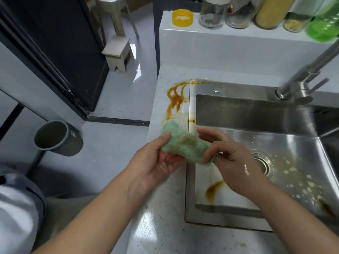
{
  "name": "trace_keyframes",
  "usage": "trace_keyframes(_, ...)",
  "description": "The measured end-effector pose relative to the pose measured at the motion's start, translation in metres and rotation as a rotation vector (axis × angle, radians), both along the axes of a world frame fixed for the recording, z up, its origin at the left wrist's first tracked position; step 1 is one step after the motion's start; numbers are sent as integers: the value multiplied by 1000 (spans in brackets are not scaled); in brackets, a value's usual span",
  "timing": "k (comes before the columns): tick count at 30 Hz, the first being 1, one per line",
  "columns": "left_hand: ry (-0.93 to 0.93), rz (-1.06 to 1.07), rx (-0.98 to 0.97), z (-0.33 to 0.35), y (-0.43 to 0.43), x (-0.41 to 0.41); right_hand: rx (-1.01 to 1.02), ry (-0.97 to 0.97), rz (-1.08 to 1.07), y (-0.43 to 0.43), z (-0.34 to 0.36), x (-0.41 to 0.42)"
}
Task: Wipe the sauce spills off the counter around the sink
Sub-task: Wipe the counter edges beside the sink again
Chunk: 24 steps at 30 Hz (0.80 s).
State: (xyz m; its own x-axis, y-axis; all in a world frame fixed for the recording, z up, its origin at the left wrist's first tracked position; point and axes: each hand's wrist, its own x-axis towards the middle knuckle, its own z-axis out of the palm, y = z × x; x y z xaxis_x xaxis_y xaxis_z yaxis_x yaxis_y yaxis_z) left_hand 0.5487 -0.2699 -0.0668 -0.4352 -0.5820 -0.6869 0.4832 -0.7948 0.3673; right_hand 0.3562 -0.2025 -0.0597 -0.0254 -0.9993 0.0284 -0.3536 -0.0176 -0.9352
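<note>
Hands (156,162) round stained cloth (185,143), underside hidden

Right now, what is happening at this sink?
A person holds a green cloth with both hands, the left hand and the right hand, over the sink's left edge. The cloth is already stained brown. Sauce streaks remain on the counter beyond it.

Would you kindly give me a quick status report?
Both hands, left and right, grip green cloth above counter edge. Sauce spill still left of sink. Nothing in the way.
</note>
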Motion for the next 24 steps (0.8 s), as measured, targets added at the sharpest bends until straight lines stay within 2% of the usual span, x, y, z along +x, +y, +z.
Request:
trace_keyframes(3,-68,-97,-128,3,-1,5,111,-81,-53,3,0,-5)
trace_keyframes(4,-206,-126,-239,5,0,9,159,-103,-60,3,2,-5)
trace_keyframes(6,-636,-235,-558,9,0,18,264,-180,-43,2,6,-3)
trace_keyframes(7,-871,-353,-737,9,-1,25,322,-159,-4,1,6,0)
trace_keyframes(8,-1086,-500,-906,8,-2,31,353,-37,58,1,5,4)
trace_keyframes(9,-1263,-615,-1039,7,-5,35,308,211,121,1,1,8)
trace_keyframes(10,-1362,-646,-1115,4,-8,37,232,490,157,3,-3,15)
trace_keyframes(11,-1384,-614,-1117,0,-13,39,125,699,181,5,-11,23)
trace_keyframes(12,-1353,-543,-1072,-6,-20,39,51,792,245,8,-19,33)
trace_keyframes(15,-1265,-334,-916,-27,-45,34,-76,899,588,13,-50,61)
trace_keyframes(17,-1226,-287,-853,-38,-63,27,-133,978,660,-2,-65,67)
trace_keyframes(19,-1190,-232,-806,-42,-80,21,-118,1039,594,-35,-70,61)
trace_keyframes(24,-1149,-143,-761,-50,-119,5,110,1083,184,-167,-73,39)
